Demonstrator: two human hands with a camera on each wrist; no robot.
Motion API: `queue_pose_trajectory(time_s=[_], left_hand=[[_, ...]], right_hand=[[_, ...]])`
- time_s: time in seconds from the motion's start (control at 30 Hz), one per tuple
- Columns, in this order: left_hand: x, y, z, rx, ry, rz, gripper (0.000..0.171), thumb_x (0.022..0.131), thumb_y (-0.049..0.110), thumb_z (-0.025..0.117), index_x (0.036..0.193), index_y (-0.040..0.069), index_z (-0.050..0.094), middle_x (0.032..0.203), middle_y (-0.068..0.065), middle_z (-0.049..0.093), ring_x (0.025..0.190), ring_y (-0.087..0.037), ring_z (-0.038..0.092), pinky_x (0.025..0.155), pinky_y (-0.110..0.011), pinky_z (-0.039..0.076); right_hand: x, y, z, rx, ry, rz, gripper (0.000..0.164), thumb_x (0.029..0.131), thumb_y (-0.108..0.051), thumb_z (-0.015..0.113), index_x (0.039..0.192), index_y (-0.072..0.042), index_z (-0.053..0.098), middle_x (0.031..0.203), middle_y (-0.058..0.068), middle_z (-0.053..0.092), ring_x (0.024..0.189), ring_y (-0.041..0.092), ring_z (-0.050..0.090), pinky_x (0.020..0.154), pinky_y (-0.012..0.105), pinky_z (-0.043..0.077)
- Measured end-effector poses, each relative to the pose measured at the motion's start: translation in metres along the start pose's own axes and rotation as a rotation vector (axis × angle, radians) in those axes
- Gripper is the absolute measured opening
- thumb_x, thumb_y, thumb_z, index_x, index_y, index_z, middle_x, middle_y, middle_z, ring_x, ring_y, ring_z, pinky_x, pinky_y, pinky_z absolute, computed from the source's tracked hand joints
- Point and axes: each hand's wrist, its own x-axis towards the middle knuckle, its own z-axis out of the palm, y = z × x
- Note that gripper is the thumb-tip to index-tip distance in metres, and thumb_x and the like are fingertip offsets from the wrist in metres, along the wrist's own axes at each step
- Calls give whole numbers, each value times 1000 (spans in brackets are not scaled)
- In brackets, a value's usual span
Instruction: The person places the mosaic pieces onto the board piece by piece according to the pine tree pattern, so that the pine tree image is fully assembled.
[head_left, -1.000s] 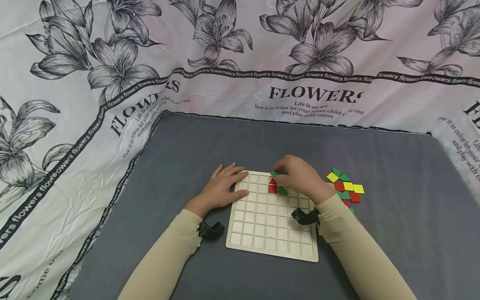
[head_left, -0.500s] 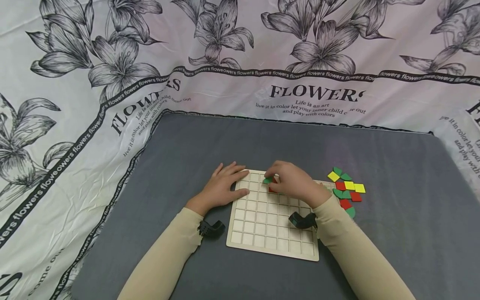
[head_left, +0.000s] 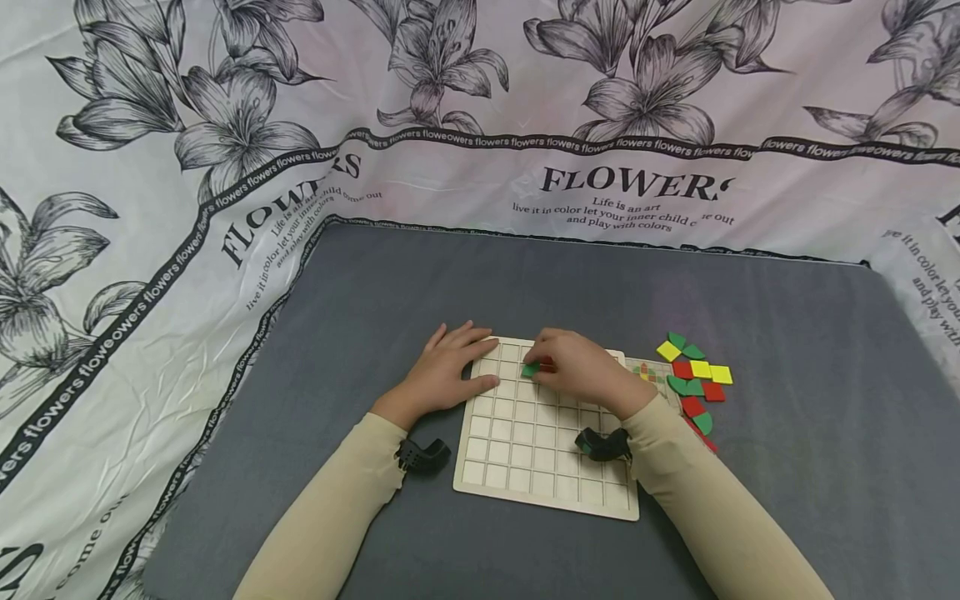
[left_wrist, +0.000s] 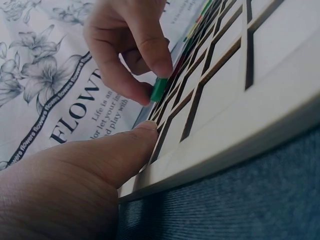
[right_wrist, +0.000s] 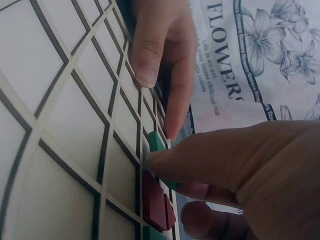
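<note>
A pale wooden grid board (head_left: 521, 433) lies on the grey table. My right hand (head_left: 585, 371) pinches a green tile (head_left: 530, 369) between thumb and fingers over the board's far rows; the same green tile (left_wrist: 158, 90) shows in the left wrist view. Just beside it, red tiles (right_wrist: 155, 202) sit in the grid, with the edge of another green tile (right_wrist: 152, 233) near them in the right wrist view. My left hand (head_left: 438, 375) rests on the board's far left corner, fingers spread and straight, thumb along the left edge. The right hand hides part of the far rows.
Right of the board lie several loose red, yellow and green tiles (head_left: 700, 369). A small card with a coloured pattern (head_left: 647, 372) lies partly beneath the right wrist. A flower-printed cloth (head_left: 450, 192) hangs behind and to the left of the table.
My right hand has moved left and slightly nearer with the green tile, from beyond the red tiles to their left side. The left hand has stayed on the board's corner.
</note>
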Motion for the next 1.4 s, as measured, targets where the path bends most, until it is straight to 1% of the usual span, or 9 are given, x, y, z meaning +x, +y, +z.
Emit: queue_pose_trajectory(time_s=[0.27, 0.43, 0.63, 0.8, 0.93, 1.17, 1.4], left_hand=[[-1, 1, -1, 4, 5, 2, 67, 103, 50, 65, 159, 17, 50, 166, -6, 42, 160, -31, 24, 131, -60, 4], [-1, 1, -2, 3, 0, 4, 67, 103, 50, 65, 159, 17, 50, 166, -6, 42, 160, -31, 24, 131, -59, 4], [0, 1, -1, 10, 1, 1, 67, 102, 51, 65, 159, 18, 50, 167, -5, 42, 160, -30, 24, 131, -60, 4], [1, 1, -1, 14, -3, -4, 68, 103, 51, 65, 159, 18, 49, 167, -5, 41, 161, -30, 24, 131, -59, 4], [0, 2, -2, 8, -5, -2, 67, 103, 51, 65, 159, 18, 49, 167, -6, 41, 161, -30, 24, 131, -59, 4], [1, 2, -2, 14, -4, -6, 67, 103, 51, 64, 159, 18, 49, 167, -5, 41, 160, -30, 24, 131, -59, 4], [0, 3, -2, 13, -3, -5, 67, 103, 51, 65, 159, 17, 50, 167, -5, 41, 160, -30, 24, 131, -59, 5]], right_hand=[[1, 0, 4, -6, -10, -8, 19, 95, -6, 76, 112, -7, 82, 108, 4, 68, 84, 12, 61, 78, 32, 56], [0, -3, 4, -10, -11, -4, 21, 94, -4, 74, 114, -5, 81, 107, 4, 68, 80, 11, 57, 74, 31, 53], [-1, -3, 5, -19, -4, -17, 21, 94, -3, 74, 113, -6, 82, 108, 4, 68, 81, 11, 59, 74, 30, 54], [0, -2, 6, -20, -5, -27, 20, 95, -9, 79, 114, -7, 82, 108, 4, 68, 80, 10, 59, 74, 31, 54], [-1, -2, 6, -13, -4, -26, 20, 95, -11, 80, 115, -7, 82, 108, 3, 68, 80, 9, 58, 74, 30, 55], [-2, -3, 6, -17, 8, -28, 19, 94, -11, 80, 113, -7, 82, 107, 3, 68, 78, 9, 59, 72, 30, 54], [-2, -3, 7, -38, 7, -23, 19, 95, -11, 79, 114, -8, 82, 109, 4, 69, 82, 11, 61, 75, 32, 56]])
